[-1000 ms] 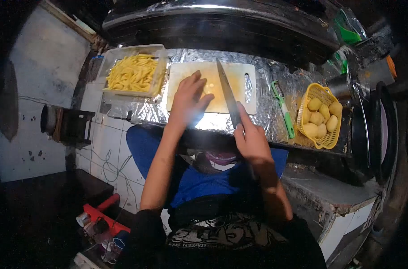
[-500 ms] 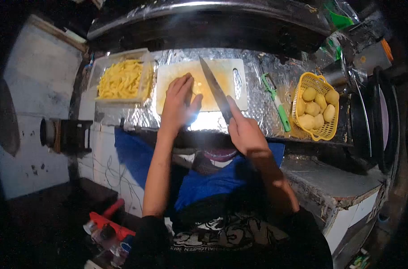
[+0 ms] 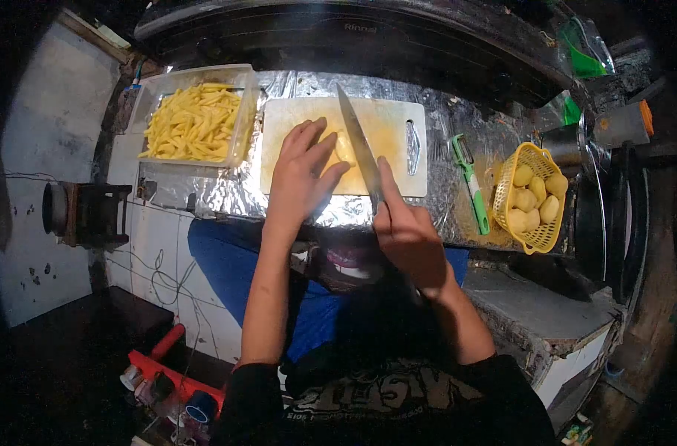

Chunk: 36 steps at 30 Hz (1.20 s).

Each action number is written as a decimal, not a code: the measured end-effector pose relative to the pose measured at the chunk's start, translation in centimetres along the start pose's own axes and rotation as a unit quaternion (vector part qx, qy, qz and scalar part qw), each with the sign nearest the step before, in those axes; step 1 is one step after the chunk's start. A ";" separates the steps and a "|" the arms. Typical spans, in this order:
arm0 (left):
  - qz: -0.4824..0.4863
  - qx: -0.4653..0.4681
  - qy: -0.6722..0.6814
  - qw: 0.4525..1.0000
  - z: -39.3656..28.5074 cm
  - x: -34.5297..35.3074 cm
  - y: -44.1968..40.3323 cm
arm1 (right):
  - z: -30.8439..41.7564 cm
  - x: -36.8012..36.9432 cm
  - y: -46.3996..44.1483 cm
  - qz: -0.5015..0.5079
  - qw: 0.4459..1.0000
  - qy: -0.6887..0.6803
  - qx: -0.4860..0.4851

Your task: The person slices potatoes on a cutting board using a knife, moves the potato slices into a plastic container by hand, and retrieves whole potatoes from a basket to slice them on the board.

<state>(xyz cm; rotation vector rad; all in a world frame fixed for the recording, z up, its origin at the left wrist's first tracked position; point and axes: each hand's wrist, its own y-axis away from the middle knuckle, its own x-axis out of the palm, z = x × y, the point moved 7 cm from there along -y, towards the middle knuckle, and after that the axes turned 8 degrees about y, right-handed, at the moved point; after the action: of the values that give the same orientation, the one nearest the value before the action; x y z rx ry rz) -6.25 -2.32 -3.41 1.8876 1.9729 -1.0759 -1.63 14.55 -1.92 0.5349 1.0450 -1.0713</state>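
Observation:
A white cutting board (image 3: 279,119), yellowed in the middle, lies on foil. My left hand (image 3: 305,163) is over its left half, with thumb and index finger at either side of a pale yellow potato piece (image 3: 344,149), which they seem to steady. The hand partly hides that piece. In my right hand (image 3: 409,234) is the handle of a large kitchen knife (image 3: 359,137). Its long blade points away from me across the board, just right of the potato piece.
Left of the board stands a clear plastic container (image 3: 247,111) of cut potato sticks (image 3: 193,123). To the right are a green-handled peeler (image 3: 472,186) and a yellow basket (image 3: 504,175) of several peeled potatoes (image 3: 532,197). A black Rinnai stove (image 3: 316,44) borders the back.
The view has shifted slightly. The left thumb and index finger now sit at the potato piece, which shows more clearly. The knife stays in the right hand, its blade now beside the piece.

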 end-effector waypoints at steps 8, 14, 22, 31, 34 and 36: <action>-0.007 -0.007 -0.014 1.000 -0.1 0.2 0.0 | 1.5 0.0 -0.2 0.008 0.999 -0.025 0.028; -0.012 -0.002 -0.006 1.000 -0.1 0.3 0.0 | 2.3 1.3 -0.1 0.047 0.997 -0.005 0.055; -0.009 0.012 -0.011 1.000 -0.3 0.2 -0.2 | 2.1 0.9 -4.7 0.072 0.992 -0.040 0.096; -0.034 0.004 0.006 0.999 0.2 0.0 0.0 | 2.6 0.6 -2.9 -0.012 1.000 0.008 0.027; -0.033 0.005 0.005 0.999 0.3 0.1 0.0 | 2.9 0.1 -2.7 -0.041 0.999 0.033 0.002; -0.036 0.000 0.010 0.999 0.4 0.1 0.0 | 2.8 0.1 -2.7 -0.029 1.000 0.002 0.012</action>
<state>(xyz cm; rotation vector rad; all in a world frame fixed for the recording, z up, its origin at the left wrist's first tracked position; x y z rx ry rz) -6.37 -2.44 -3.74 1.8476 2.0654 -1.0811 -2.91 11.15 -0.49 0.5291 1.0585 -1.1354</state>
